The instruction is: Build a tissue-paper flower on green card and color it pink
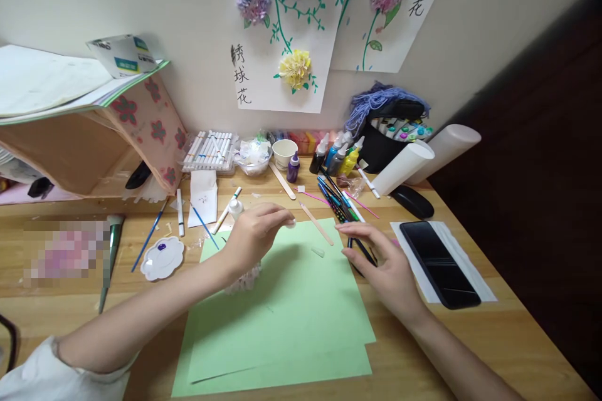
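My left hand [258, 230] reaches across the green paper [301, 319], palm down. Its fingers are pinched together, and a small white scrap [291, 223] shows at the tips; its kind is too small to make out. Under that wrist, a whitish ruffled thing [243, 281] lies on the paper, partly hidden. Behind the hand stands a small white bottle [236, 208], half covered. My right hand [383, 266] hovers at the paper's right edge, thumb and fingers apart with nothing between them, nearest to a pile of pens [335, 200]. A small translucent piece [318, 252] lies on the paper.
Left are a paint palette [162, 258], brushes and a pink box [150, 119]. Behind stand a marker case [210, 151], a white cup [285, 153] and paint bottles [336, 153]. A phone [439, 263] lies right, near white rolls [405, 168]. Flower pictures [282, 31] hang on the wall.
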`<state>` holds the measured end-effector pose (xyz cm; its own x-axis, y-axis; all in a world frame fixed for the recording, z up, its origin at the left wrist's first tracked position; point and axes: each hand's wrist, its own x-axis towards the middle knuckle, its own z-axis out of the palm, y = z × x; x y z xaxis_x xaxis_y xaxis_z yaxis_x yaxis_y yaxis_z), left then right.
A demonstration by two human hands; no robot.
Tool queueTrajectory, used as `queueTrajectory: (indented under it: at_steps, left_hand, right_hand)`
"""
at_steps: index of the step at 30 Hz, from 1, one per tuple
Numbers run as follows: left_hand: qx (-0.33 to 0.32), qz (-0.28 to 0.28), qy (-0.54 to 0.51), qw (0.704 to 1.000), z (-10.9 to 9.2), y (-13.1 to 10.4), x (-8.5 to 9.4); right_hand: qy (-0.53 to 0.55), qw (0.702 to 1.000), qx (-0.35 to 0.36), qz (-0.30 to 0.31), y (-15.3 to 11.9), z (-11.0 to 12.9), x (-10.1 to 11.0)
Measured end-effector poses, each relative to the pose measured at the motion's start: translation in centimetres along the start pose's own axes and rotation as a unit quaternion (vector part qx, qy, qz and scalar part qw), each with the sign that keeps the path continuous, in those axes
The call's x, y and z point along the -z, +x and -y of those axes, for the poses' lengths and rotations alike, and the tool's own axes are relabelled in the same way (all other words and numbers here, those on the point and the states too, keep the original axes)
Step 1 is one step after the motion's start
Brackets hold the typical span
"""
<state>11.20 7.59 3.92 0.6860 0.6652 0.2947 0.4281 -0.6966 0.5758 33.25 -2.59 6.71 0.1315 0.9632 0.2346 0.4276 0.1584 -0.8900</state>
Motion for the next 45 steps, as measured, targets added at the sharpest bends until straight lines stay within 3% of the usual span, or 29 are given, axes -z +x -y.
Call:
queueTrajectory:
  at_steps: [4, 7, 10, 13, 17, 19, 21, 24, 31, 36, 38, 41, 45]
  left_hand:
    - [-0.077, 0.030, 0.016, 0.996, 0.1, 0.3, -0.1]
    - [-0.050, -0.030, 0.017, 0.998, 0.2, 0.0, -0.2]
    - [-0.080, 0.008, 0.000, 0.997, 0.5, -0.7, -0.3]
    - [-0.019, -0.003, -0.029, 0.999, 0.7, -1.0, -0.2]
    - [0.056, 0.055, -0.078, 0.994, 0.1, -0.2, 1.0]
    - [0.121, 0.020, -0.135, 0.983, -0.5, 0.5, 2.1]
    - [0.205, -0.023, -0.219, 0.954, -1.2, 1.1, 3.3]
    - [0.285, -0.020, -0.332, 0.899, -2.0, 1.5, 4.3]
    - [0.319, -0.005, -0.501, 0.804, -3.3, 1.4, 4.2]
    - [0.388, -0.011, -0.659, 0.644, -4.1, 1.6, 4.2]
    - [0.391, 0.003, -0.696, 0.602, -4.4, 1.6, 4.3]
    - [0.370, 0.024, -0.725, 0.581, -4.9, 1.4, 4.4]
    - [0.361, 0.027, -0.717, 0.596, -5.1, 1.2, 4.7]
  right_hand:
    - [-0.028, 0.999, -0.033, 0.010, -1.6, -2.6, -1.0]
    - [-0.023, 0.998, -0.046, 0.032, -2.0, -3.3, -1.8]
    - [-0.016, 0.998, -0.041, 0.049, -2.1, -3.3, -2.3]
    - [-0.015, 0.997, -0.045, 0.055, -2.1, -3.4, -2.6]
    - [-0.015, 0.998, -0.043, 0.049, -2.1, -3.6, -2.6]
    - [-0.019, 0.998, -0.045, 0.042, -2.1, -3.8, -2.5]
    - [-0.025, 0.998, -0.054, 0.036, -2.1, -3.8, -2.4]
    - [-0.028, 0.997, -0.067, 0.035, -2.1, -3.8, -2.5]
    - [-0.016, 0.997, -0.060, 0.046, -2.2, -3.9, -2.9]
    - [-0.017, 0.998, -0.050, 0.039, -2.0, -3.7, -2.8]
    - [-0.018, 0.998, -0.045, 0.039, -2.0, -3.6, -2.7]
    - [-0.021, 0.998, -0.039, 0.042, -2.2, -3.3, -2.9]
    - [-0.049, 0.998, -0.025, 0.035, -1.8, -3.5, -2.4]
